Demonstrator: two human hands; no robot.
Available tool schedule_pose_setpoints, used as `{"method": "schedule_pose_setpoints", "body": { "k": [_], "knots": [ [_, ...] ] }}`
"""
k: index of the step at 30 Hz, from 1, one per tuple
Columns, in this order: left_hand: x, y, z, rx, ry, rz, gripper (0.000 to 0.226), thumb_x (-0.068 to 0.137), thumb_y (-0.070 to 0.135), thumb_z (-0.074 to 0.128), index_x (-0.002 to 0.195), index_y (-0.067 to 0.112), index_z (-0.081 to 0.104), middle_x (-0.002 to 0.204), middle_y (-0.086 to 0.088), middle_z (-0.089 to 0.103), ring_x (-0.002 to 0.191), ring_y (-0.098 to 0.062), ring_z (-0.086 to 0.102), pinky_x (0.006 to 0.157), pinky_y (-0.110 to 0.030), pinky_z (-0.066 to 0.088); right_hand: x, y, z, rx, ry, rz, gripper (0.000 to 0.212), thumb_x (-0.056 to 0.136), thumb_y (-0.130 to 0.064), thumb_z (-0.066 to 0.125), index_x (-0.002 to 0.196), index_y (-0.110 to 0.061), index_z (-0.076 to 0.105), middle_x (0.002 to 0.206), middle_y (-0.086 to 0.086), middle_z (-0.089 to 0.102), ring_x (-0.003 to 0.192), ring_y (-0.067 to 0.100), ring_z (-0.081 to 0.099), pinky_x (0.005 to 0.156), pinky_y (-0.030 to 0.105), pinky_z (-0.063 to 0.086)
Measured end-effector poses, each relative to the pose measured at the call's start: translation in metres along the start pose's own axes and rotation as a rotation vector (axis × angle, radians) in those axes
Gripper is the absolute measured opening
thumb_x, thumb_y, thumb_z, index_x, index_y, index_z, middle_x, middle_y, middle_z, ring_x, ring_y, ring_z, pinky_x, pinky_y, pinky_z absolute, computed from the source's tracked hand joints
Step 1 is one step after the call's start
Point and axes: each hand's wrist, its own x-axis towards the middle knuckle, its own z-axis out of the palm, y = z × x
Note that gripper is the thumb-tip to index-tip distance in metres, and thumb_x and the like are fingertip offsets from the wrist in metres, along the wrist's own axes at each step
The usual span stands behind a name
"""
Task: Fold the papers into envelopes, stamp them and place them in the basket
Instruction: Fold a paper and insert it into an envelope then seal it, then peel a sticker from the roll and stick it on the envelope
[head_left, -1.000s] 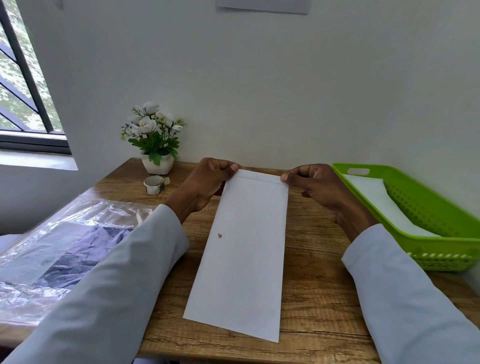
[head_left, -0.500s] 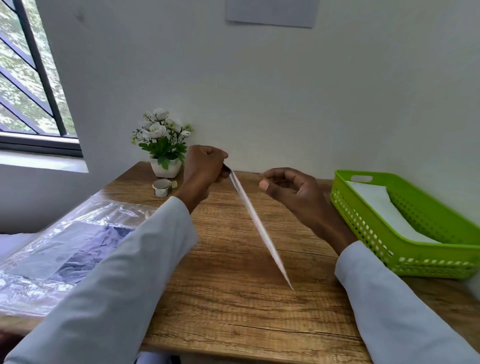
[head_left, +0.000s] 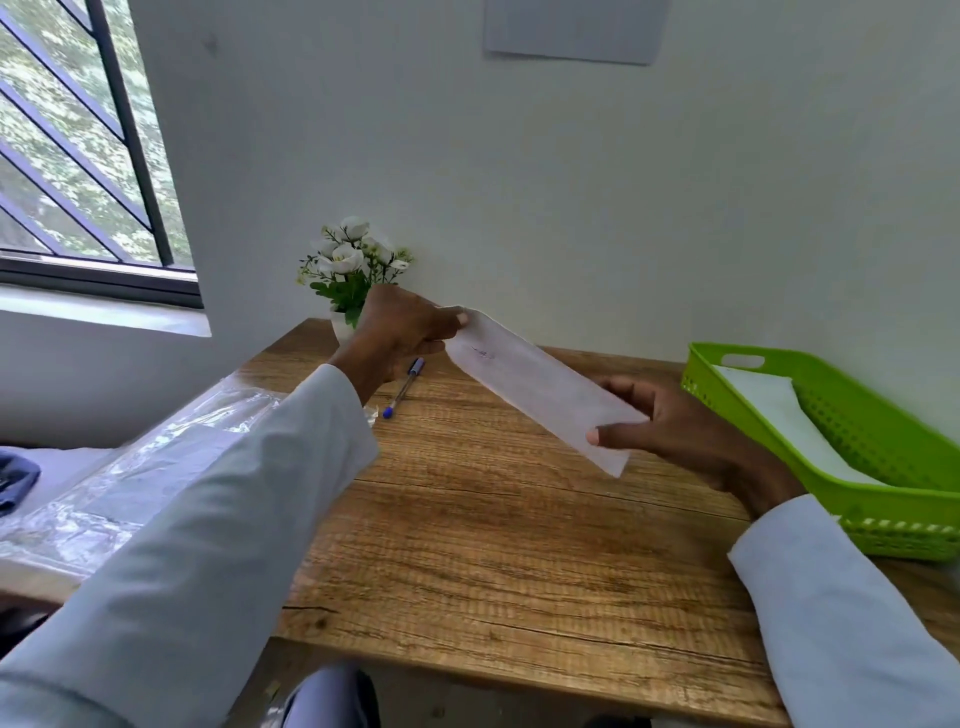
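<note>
A long white folded envelope (head_left: 540, 387) hangs in the air above the wooden table (head_left: 498, 525), slanting from upper left to lower right, with a faint mark near its far end. My left hand (head_left: 402, 332) pinches the far end. My right hand (head_left: 675, 434) holds the near end, thumb on the front edge and fingers behind the paper. The green basket (head_left: 883, 452) stands to the right, and white paper (head_left: 779, 415) lies inside it.
A blue pen (head_left: 404, 387) lies on the table under my left hand. A small pot of white flowers (head_left: 348, 270) stands at the back against the wall. Clear plastic sheeting (head_left: 130, 467) covers the left side. A window is at the upper left.
The envelope was lifted off the table and turned over. My right hand let go of the top corner and now holds the near end. The view tilted up, and the pen came into sight.
</note>
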Motion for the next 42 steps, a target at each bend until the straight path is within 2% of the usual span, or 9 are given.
{"method": "schedule_pose_setpoints", "body": {
  "k": [3,7,11,17,22,27,33,38,42],
  "knots": [
    [-0.001,0.000,-0.005,0.075,0.035,0.091,0.017,0.076,0.011,0.081,0.080,-0.002,0.071,0.075,-0.015,0.072,0.063,-0.017,0.068,0.061,-0.029,0.060,0.010,0.013,-0.002,0.104,0.317,0.024,0.029,0.081,-0.015,0.079,0.108,-0.018,0.071,0.103,0.001,0.076,0.091,0.015,0.072,0.077,0.031,0.059],
    [-0.004,0.003,-0.009,0.076,-0.001,0.084,0.013,0.081,0.014,0.077,0.085,0.003,0.072,0.069,-0.003,0.068,0.048,-0.005,0.059,0.045,-0.015,0.046,0.013,0.015,-0.013,0.448,0.417,0.058,0.028,0.078,-0.011,0.077,0.105,-0.006,0.072,0.099,0.007,0.077,0.086,0.019,0.075,0.065,0.029,0.060],
    [-0.004,-0.012,-0.011,0.077,-0.055,-0.035,0.026,0.083,0.011,0.075,0.103,-0.004,0.068,0.094,-0.016,0.071,0.074,-0.023,0.063,0.067,-0.032,0.057,0.015,0.025,-0.015,0.520,0.359,0.195,0.039,0.073,-0.014,0.076,0.109,-0.001,0.071,0.105,0.013,0.075,0.095,0.024,0.072,0.071,0.031,0.062],
    [0.002,-0.041,-0.016,0.205,-0.137,-0.140,0.019,0.082,0.002,0.072,0.100,-0.003,0.068,0.107,-0.014,0.070,0.089,-0.024,0.069,0.084,-0.039,0.058,0.012,0.031,-0.009,0.383,0.291,0.367,0.009,0.079,-0.003,0.075,0.086,0.000,0.070,0.090,0.013,0.076,0.072,0.017,0.073,0.055,0.025,0.058],
    [0.007,-0.063,-0.018,0.377,-0.177,-0.157,0.022,0.077,0.003,0.077,0.098,-0.001,0.073,0.102,-0.014,0.071,0.096,-0.025,0.066,0.092,-0.038,0.054,0.018,0.037,-0.006,0.256,0.284,0.466,0.025,0.076,0.001,0.079,0.097,0.005,0.067,0.089,0.015,0.075,0.069,0.017,0.072,0.053,0.025,0.057],
    [0.009,-0.072,-0.015,0.448,-0.145,-0.098,0.009,0.074,0.006,0.080,0.078,0.010,0.073,0.081,0.000,0.068,0.083,-0.013,0.060,0.078,-0.028,0.050,0.020,0.039,-0.005,0.180,0.314,0.511,0.023,0.070,0.003,0.083,0.082,0.000,0.064,0.089,0.019,0.072,0.073,0.024,0.070,0.061,0.028,0.061],
    [0.005,-0.075,-0.011,0.611,-0.135,0.088,0.015,0.071,0.014,0.085,0.080,0.011,0.073,0.070,0.009,0.061,0.067,-0.005,0.055,0.059,-0.022,0.042,0.018,0.035,-0.004,-0.059,0.344,0.529,0.032,0.066,-0.003,0.089,0.088,0.006,0.067,0.068,0.015,0.068,0.050,0.018,0.060,0.046,0.024,0.052],
    [0.018,-0.072,-0.029,0.570,0.077,0.161,0.008,0.076,0.014,0.080,0.079,0.013,0.073,0.076,0.003,0.069,0.070,-0.011,0.063,0.071,-0.030,0.053,0.026,0.016,0.006,-0.436,0.476,0.376,0.032,0.070,-0.027,0.088,0.075,-0.002,0.069,0.062,0.011,0.070,0.054,0.020,0.063,0.060,0.031,0.048],
    [0.035,-0.082,-0.051,0.807,0.271,0.218,0.019,0.079,0.013,0.075,0.097,0.015,0.075,0.103,-0.008,0.069,0.093,-0.027,0.061,0.075,-0.034,0.049,0.037,0.001,0.022,-0.413,0.487,0.243,0.029,0.077,-0.030,0.083,0.077,-0.005,0.068,0.064,0.010,0.070,0.063,0.026,0.071,0.068,0.036,0.056]
  ]
}}
